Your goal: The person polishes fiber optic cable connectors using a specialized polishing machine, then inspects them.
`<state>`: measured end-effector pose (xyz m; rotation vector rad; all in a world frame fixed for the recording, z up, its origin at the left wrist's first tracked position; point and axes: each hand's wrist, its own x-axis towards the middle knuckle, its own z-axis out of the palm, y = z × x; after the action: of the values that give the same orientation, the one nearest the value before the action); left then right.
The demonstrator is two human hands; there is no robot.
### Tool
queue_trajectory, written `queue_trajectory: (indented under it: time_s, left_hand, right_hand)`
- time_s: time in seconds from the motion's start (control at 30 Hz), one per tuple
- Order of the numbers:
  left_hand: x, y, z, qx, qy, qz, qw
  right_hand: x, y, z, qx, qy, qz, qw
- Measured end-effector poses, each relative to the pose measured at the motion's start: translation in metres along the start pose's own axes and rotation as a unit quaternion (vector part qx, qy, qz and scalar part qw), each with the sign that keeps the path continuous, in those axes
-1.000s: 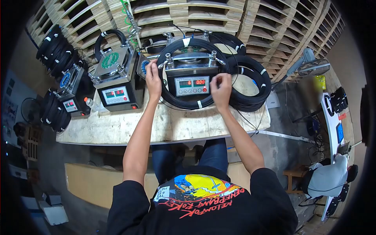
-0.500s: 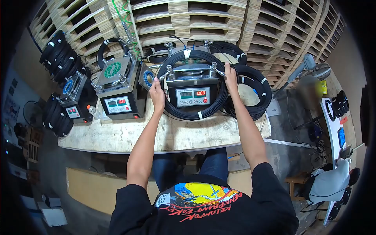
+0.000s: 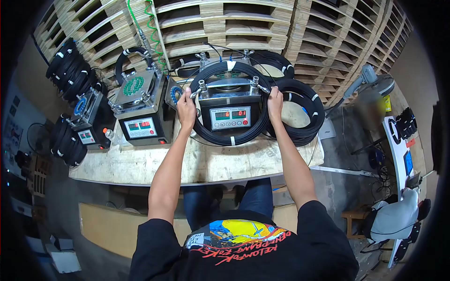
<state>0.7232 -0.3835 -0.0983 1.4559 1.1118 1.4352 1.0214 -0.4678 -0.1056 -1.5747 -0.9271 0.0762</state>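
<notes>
A coil of black cable (image 3: 233,141) with white tape bands stands up around the front of a machine (image 3: 230,118) with a lit red display. My left hand (image 3: 186,108) is closed on the coil's left side. On the opposite side my right hand (image 3: 275,104) grips the coil, its fingers wrapped near the machine's right clamp handle. Two thin cable ends with blue bands rise behind the coil's top. The machine's metal clamp posts show inside the ring.
Left of the coil stand a machine with green beads (image 3: 136,85) and a smaller one (image 3: 86,112). Stacked black coils (image 3: 300,134) lie at the right. Wooden pallets (image 3: 225,28) rise behind the table (image 3: 140,166). A seated person (image 3: 396,218) is at far right.
The coil has turned slightly, its tape bands shifting sideways. My right hand has moved a little lower, and my left hand slightly left. The display digits have changed.
</notes>
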Motion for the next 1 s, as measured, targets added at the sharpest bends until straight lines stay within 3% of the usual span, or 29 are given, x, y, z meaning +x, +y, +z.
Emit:
queue_trajectory:
  time_s: [0.17,0.23,0.27,0.3,0.37,0.4,0.43,0.47,0.5,0.53,0.57,0.63,0.83,0.93,1.0]
  left_hand:
    - [0.003,-0.003,-0.010,0.009,-0.045,-0.022,0.999]
    - [0.010,0.002,-0.011,0.141,0.035,0.255,0.956]
    - [0.006,0.010,-0.021,0.151,-0.001,0.150,0.977]
    - [-0.009,0.047,-0.025,0.154,0.007,0.133,0.979]
    - [-0.003,0.048,-0.042,0.211,0.004,0.253,0.944]
    - [-0.002,0.053,-0.048,0.216,-0.003,0.281,0.935]
    - [-0.002,0.059,-0.051,0.215,-0.003,0.282,0.935]
    - [-0.003,0.065,-0.053,0.200,-0.051,0.240,0.949]
    - [-0.005,0.072,-0.055,0.184,-0.099,0.195,0.958]
    - [-0.008,0.080,-0.051,0.170,-0.117,0.192,0.959]
    - [-0.008,0.082,-0.050,0.170,-0.118,0.190,0.960]
    - [-0.006,0.088,-0.047,0.202,-0.181,0.175,0.946]
    - [-0.002,0.075,-0.041,0.162,-0.205,0.213,0.941]
    - [-0.003,0.072,-0.042,0.225,-0.199,0.213,0.930]
    - [-0.003,0.072,-0.042,0.256,-0.176,0.307,0.900]
  right_hand:
    - [0.008,0.016,-0.002,0.018,-0.029,-0.021,0.999]
    - [0.005,0.005,-0.017,0.009,-0.034,-0.027,0.999]
    - [0.004,-0.001,-0.025,0.001,-0.031,-0.072,0.997]
    - [0.003,-0.007,-0.029,-0.006,-0.028,-0.119,0.993]
    - [0.001,-0.014,-0.039,0.024,0.007,-0.144,0.989]
    - [-0.001,-0.019,-0.045,0.045,-0.024,-0.122,0.991]
    - [-0.002,-0.027,-0.052,0.066,-0.055,-0.099,0.991]
    - [-0.002,-0.035,-0.058,0.065,-0.054,-0.099,0.992]
    - [-0.004,-0.048,-0.063,0.093,-0.118,-0.073,0.986]
    - [-0.007,-0.055,-0.064,0.120,-0.181,-0.046,0.975]
    - [-0.007,-0.054,-0.061,0.119,-0.182,-0.045,0.975]
    - [-0.003,-0.056,-0.054,0.081,-0.221,-0.110,0.966]
    - [0.002,-0.064,-0.048,0.082,-0.228,-0.104,0.965]
    - [0.005,-0.062,-0.049,0.143,-0.270,0.014,0.952]
    - [0.008,-0.060,-0.049,0.147,-0.285,0.026,0.947]
